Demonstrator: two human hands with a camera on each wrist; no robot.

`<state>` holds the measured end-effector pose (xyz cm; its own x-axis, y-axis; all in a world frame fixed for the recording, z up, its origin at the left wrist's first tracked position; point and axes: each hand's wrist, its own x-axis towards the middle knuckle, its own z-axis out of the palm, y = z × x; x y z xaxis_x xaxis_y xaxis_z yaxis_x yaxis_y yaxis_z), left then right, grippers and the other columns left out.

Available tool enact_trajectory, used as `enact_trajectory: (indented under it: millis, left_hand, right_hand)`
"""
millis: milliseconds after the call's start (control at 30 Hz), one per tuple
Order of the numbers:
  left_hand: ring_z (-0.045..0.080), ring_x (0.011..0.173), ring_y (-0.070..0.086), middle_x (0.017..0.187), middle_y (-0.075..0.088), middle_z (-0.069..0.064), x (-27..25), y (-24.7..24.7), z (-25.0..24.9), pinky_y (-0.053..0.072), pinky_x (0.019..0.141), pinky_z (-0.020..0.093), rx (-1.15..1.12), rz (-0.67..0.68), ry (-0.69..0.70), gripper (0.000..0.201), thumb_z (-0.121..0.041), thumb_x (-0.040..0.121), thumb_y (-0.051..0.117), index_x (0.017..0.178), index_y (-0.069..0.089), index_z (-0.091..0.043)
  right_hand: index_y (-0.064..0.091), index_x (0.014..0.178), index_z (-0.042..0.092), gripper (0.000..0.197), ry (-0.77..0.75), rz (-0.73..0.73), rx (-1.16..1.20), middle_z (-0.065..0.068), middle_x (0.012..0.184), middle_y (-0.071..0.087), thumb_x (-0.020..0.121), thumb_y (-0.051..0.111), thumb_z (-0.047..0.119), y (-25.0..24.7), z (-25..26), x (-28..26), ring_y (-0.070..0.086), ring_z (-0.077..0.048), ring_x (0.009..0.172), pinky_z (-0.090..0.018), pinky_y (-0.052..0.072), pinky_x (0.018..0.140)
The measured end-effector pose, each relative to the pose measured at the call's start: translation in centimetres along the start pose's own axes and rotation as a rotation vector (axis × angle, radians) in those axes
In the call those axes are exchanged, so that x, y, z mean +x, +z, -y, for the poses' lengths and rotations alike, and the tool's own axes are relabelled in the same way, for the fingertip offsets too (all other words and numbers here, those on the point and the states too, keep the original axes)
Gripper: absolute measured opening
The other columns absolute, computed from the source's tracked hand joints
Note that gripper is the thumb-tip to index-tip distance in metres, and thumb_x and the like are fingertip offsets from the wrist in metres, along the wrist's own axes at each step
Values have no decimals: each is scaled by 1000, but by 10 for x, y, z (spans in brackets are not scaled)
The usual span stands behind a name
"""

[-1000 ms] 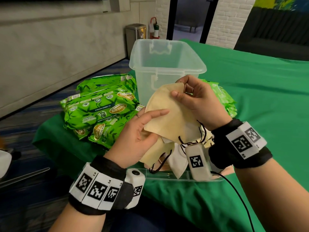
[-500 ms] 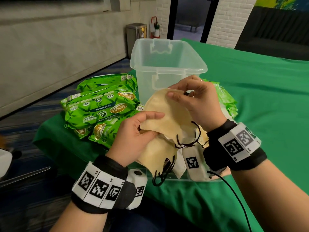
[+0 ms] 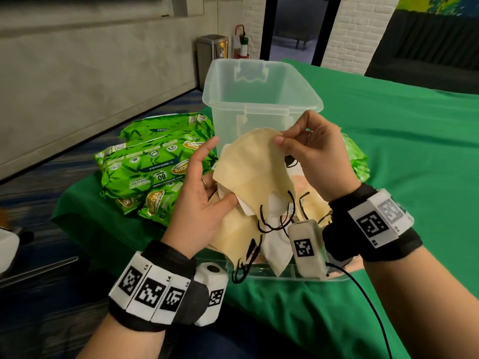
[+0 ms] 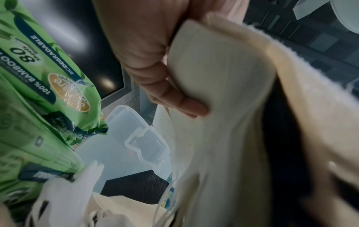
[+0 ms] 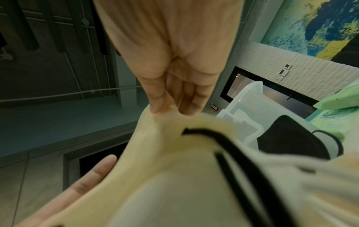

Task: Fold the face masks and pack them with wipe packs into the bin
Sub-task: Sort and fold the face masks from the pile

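The right hand's fingers [image 3: 281, 139] pinch the top edge of a beige mask [image 3: 255, 172], thumb against fingertips, lifting it so the cloth hangs open for folding. The left hand [image 3: 199, 203] holds the mask's lower left corner: its thumb presses the cloth into the palm while the other fingers stretch out nearly straight behind it, likely to back the fold. Black ear loops [image 3: 276, 216] dangle from the lower edge, clear of both hands.

The mask is held in the air over a heap of more masks [image 3: 272, 251], beige and white, lying in a shallow clear tray [image 3: 334, 277] at the near edge of the surface. Just behind stands the bin [image 3: 259, 99], clear, lidless and apparently empty, close enough to drop things in. Green wipe packs [image 3: 150, 174] are stacked to its left, more [image 3: 356, 161] to its right, all on the green cloth [image 3: 401, 151]. Packing seems not yet begun.
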<state>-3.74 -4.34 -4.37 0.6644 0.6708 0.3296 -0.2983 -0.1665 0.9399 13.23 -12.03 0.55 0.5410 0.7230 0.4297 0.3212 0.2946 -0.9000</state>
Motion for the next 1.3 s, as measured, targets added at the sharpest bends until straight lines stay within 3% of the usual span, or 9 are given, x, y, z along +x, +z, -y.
enact_trajectory:
  millis: [100, 267, 500, 667, 767, 833, 967, 1100, 1300]
  left_hand:
    - [4, 88, 65, 89, 73, -9, 0, -1, 2, 51, 78, 19, 8, 1, 10, 73, 21, 76, 58, 120, 44, -35]
    - [-5, 87, 63, 88, 70, -24, 0, -1, 4, 48, 79, 12, 95, -15, 16, 39, -6, 67, 64, 97, 61, -31]
    - [0, 103, 62, 104, 67, -18, 0, -4, 4, 48, 93, 19, 107, -32, -17, 38, 7, 84, 58, 99, 66, -28]
    - [-3, 102, 62, 98, 68, -23, 1, -5, 4, 47, 89, 14, 110, -39, 5, 40, 7, 84, 58, 99, 65, -30]
    - [1, 105, 62, 104, 69, -20, 1, -3, 5, 46, 94, 18, 148, 5, 18, 36, 0, 81, 64, 99, 67, -31]
    - [1, 102, 63, 102, 70, -19, 0, -1, 4, 46, 91, 16, 158, 48, 19, 31, -6, 77, 65, 97, 67, -30]
    - [-7, 95, 62, 95, 69, -15, -2, -1, 3, 40, 84, 4, 207, 120, 37, 35, 8, 79, 65, 94, 67, -24]
    - [0, 95, 64, 96, 72, -12, -4, -4, 4, 45, 87, 12, 218, 139, 38, 26, -10, 72, 64, 93, 69, -24]
    - [0, 94, 65, 93, 71, -18, -4, -2, 1, 44, 86, 11, 212, 196, 68, 27, -9, 73, 63, 91, 68, -28]
  right_hand:
    - [45, 69, 15, 27, 20, 19, 5, -5, 89, 63, 80, 61, -4, -2, 0, -1, 62, -10, 73, -24, 49, 60]
    - [46, 71, 15, 20, 23, -21, 66, -5, 72, 51, 79, 60, 3, -6, 0, -4, 47, -7, 56, -20, 42, 49]
    - [58, 79, 20, 14, 4, -99, 233, 13, 69, 59, 79, 58, 6, -27, -1, -2, 49, -2, 61, -13, 41, 56]
    - [66, 90, 18, 22, 66, 126, 280, 7, 67, 66, 74, 65, 3, -33, 7, -5, 59, -4, 61, -16, 49, 62]
    - [61, 102, 15, 39, 114, 253, 85, 6, 59, 65, 64, 69, 8, -24, 11, -3, 59, -6, 57, -18, 50, 62]
    - [61, 103, 18, 43, 148, 284, -72, 6, 58, 65, 62, 72, 11, -16, 11, 1, 59, -12, 63, -22, 49, 67]
    - [65, 95, 20, 30, 163, 317, -241, 9, 55, 64, 70, 75, 7, -9, 12, 9, 57, -7, 60, -24, 47, 68]
    - [66, 99, 16, 31, 173, 356, -294, 10, 54, 65, 70, 76, 9, -12, 14, 11, 57, -4, 56, -24, 50, 66]
    - [69, 94, 11, 29, 237, 430, -272, 8, 55, 67, 66, 76, 13, -17, 14, 12, 59, -2, 55, -15, 52, 64]
